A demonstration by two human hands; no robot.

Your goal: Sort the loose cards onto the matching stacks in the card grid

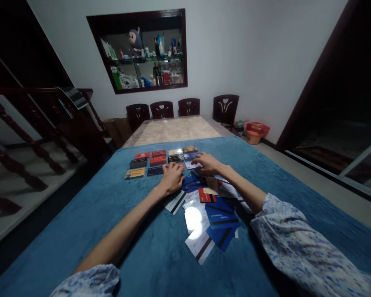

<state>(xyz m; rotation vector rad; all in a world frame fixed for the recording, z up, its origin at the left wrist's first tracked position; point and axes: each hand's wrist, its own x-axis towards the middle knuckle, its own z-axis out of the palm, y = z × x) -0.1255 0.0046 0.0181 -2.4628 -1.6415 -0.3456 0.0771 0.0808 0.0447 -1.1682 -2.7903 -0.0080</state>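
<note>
My left hand [172,179] rests palm down with bent, slightly parted fingers at the front row of cards, against a red card [181,166] and a dark card [155,170]. My right hand [206,164] has its fingers closed at the edge of a white card [190,165], at the right end of that row. Several small card stacks lie in rows beyond my hands, among them a yellow card [135,173] and red cards [158,159]. Nearer to me, a loose overlapping pile holds blue cards [221,214], white cards [200,243] and a red card [206,196].
A blue cloth [136,247] covers the near part of the table, with its bare patterned top [179,128] beyond. Dark chairs [189,107] stand at the far end. To the left runs a wooden railing [24,136]; a red bag [257,128] sits on the floor at right.
</note>
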